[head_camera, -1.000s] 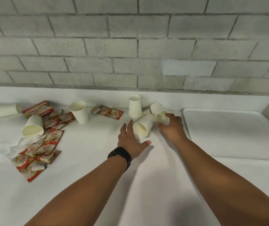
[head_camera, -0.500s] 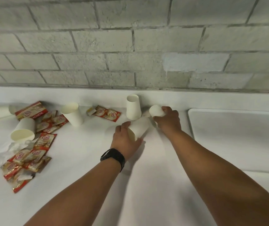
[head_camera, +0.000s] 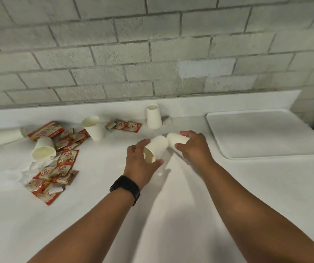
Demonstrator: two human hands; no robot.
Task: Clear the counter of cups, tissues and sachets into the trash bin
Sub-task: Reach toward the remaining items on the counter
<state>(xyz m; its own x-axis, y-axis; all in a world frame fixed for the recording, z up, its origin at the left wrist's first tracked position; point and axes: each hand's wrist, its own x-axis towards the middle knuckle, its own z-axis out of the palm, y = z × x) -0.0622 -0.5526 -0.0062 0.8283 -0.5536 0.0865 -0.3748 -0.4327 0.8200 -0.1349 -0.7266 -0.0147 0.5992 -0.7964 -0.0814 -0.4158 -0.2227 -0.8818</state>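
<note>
Left hand curls round a tilted paper cup, rim toward camera, thumb under it. Right hand grips a second cup lying sideways, base pointing left; the two cups touch. Smooth white counter; glossy red sachets and crumpled tissue far left.

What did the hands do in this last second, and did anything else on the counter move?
The left hand closed round a tipped white paper cup; the right hand wrapped round its neighbouring white paper cup. The upside-down cup and red sachets stayed put.
</note>
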